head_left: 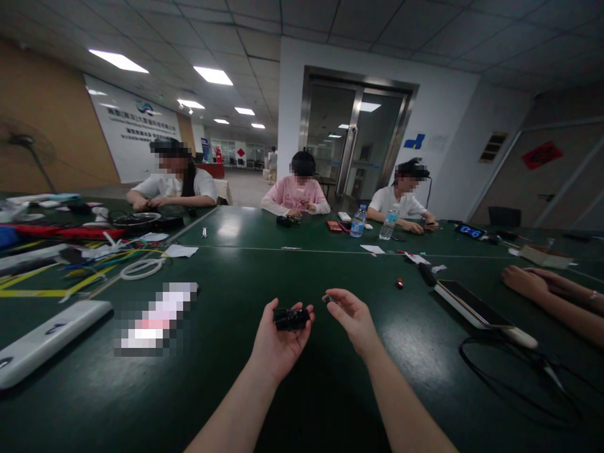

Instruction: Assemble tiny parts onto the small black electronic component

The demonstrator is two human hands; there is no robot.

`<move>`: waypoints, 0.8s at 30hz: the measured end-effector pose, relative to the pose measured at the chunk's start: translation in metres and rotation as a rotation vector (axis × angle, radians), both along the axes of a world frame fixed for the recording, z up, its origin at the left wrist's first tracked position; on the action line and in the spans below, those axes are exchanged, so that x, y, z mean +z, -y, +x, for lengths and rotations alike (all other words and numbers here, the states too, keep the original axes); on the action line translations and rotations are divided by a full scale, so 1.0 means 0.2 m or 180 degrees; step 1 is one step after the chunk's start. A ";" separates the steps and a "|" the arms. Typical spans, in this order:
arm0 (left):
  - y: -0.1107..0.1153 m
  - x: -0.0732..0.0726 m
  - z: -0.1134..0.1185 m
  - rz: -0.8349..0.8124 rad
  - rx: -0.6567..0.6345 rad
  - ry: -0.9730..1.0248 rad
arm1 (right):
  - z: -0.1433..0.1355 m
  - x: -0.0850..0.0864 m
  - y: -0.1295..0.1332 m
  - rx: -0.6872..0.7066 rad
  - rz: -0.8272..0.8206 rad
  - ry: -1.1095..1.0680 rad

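In the head view, my left hand (283, 340) is turned palm up above the green table, its fingers curled round a small black object (290, 319). That object looks like a dark, shiny block, and its exact kind is not clear. Just to the right, my right hand (352, 318) pinches a tiny dark piece (326, 299) between thumb and fingertips. A short gap separates the tiny piece from the black object. The piece is too small to name.
A blurred phone-like slab (158, 318) and a long white device (51, 340) lie to the left, near tangled cables (108, 258). Rightward are a tablet-like device (476, 305), a black cord (504, 384) and another person's arms (557, 302). Bottles (358, 221) and several people are across the table (226, 270).
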State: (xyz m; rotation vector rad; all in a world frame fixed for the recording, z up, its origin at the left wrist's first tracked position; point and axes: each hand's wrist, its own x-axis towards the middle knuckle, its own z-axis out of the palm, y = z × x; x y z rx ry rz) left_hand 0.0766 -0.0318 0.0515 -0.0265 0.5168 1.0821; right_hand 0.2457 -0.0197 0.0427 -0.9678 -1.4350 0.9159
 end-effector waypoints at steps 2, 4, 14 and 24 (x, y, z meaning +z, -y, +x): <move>0.00 0.00 0.00 0.0003 -0.0004 -0.0014 | 0.01 0.00 0.00 -0.0044 -0.0023 -0.0089; 0.00 0.01 0.00 0.0003 -0.0003 -0.0043 | 0.01 -0.01 -0.01 -0.0112 -0.0010 -0.0226; 0.02 0.01 -0.01 0.0026 -0.0116 -0.0081 | 0.05 -0.04 -0.03 -0.0269 0.0067 -0.0593; 0.02 0.02 0.00 0.0025 -0.0040 -0.0124 | 0.04 -0.02 -0.03 -0.0211 0.0000 -0.0891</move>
